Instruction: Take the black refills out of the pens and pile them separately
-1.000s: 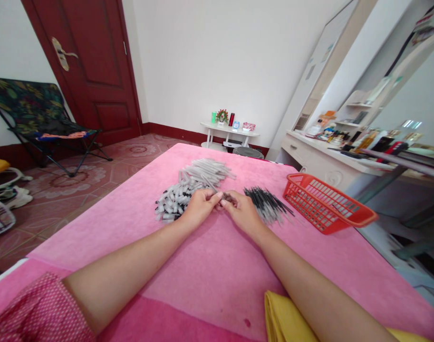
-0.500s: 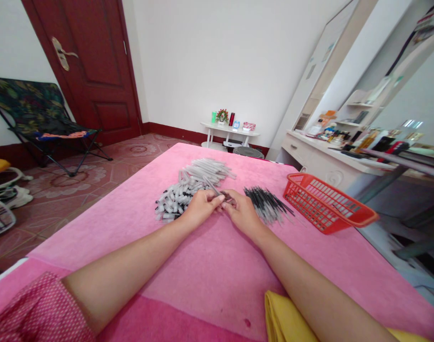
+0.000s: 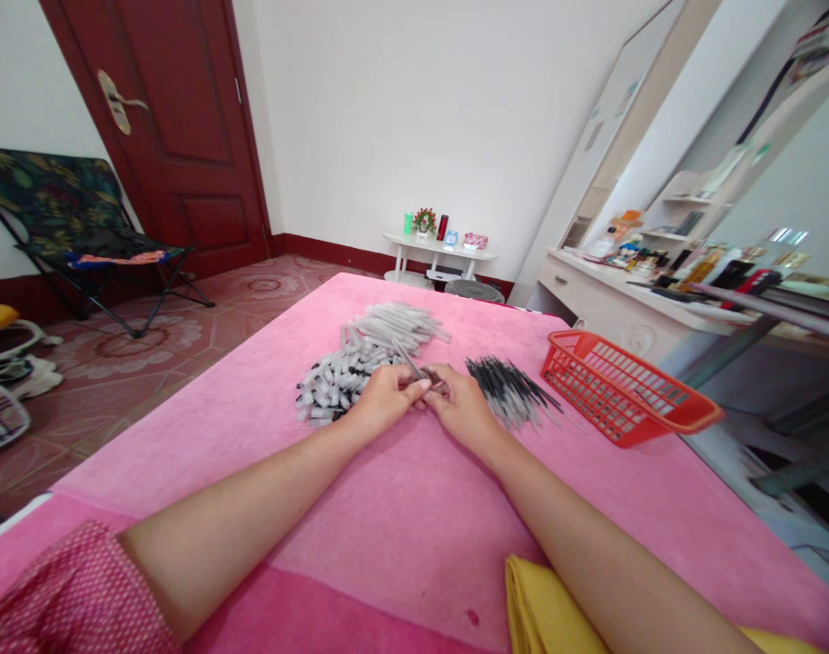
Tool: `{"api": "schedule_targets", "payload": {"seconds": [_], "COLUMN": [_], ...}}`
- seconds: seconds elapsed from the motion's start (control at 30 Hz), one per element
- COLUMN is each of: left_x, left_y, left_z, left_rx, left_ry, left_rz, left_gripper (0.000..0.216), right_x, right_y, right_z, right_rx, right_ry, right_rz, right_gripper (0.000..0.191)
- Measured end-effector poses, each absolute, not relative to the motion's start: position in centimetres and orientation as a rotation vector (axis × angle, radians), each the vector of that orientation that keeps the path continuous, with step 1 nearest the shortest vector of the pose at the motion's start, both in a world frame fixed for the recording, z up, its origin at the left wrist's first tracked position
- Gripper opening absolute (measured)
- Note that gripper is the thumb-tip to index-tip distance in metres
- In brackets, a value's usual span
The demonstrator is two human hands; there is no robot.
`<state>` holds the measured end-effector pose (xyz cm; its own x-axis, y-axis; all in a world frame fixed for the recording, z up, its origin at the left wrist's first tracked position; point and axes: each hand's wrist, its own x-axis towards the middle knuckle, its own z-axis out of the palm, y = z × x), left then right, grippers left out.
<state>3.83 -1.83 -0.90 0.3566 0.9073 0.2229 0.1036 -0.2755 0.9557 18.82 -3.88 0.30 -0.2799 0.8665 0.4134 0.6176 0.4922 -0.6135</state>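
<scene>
My left hand point(image 3: 385, 398) is closed, pinching a thin grey pen barrel point(image 3: 407, 357) that slants up and away to the left. Against its fingertips, my right hand point(image 3: 465, 405) is also closed in a pinch near the barrel's lower end; what its fingers hold is hidden. Just beyond the left hand lies a heap of whitish pen caps point(image 3: 329, 381), some with black parts. Behind that, clear pen barrels point(image 3: 400, 325) are piled lengthwise. To the right of my right hand, a bunch of black-and-clear pen refills point(image 3: 513, 391) rests on the pink cloth point(image 3: 387, 518).
A red plastic basket point(image 3: 628, 386) stands at the table's right edge. Folded yellow cloth point(image 3: 550, 613) lies under my right forearm. Beyond the table are a folding chair point(image 3: 80, 227), a small white stand point(image 3: 441, 247) and a dresser point(image 3: 591, 286) with bottles.
The slanted pen barrel has tipped slightly and shifted a little to the right between my fingertips. Both hands stay together in nearly the same place; the piles look the same.
</scene>
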Motion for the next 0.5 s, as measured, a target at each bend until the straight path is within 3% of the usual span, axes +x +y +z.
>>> {"api": "schedule_targets", "payload": {"seconds": [0.5], "left_x": [3.88], "left_y": [-2.04], "left_z": [-0.78], "left_rx": [1.623], "left_ry": [0.906], "left_rz": [1.037], "left_gripper": [0.018], "right_x": [18.76], "right_y": [-4.01], "right_z": [0.49], "right_rx": [-1.245], "right_ry": [-2.050], "right_rz": [0.406], "right_gripper": [0.024]}}
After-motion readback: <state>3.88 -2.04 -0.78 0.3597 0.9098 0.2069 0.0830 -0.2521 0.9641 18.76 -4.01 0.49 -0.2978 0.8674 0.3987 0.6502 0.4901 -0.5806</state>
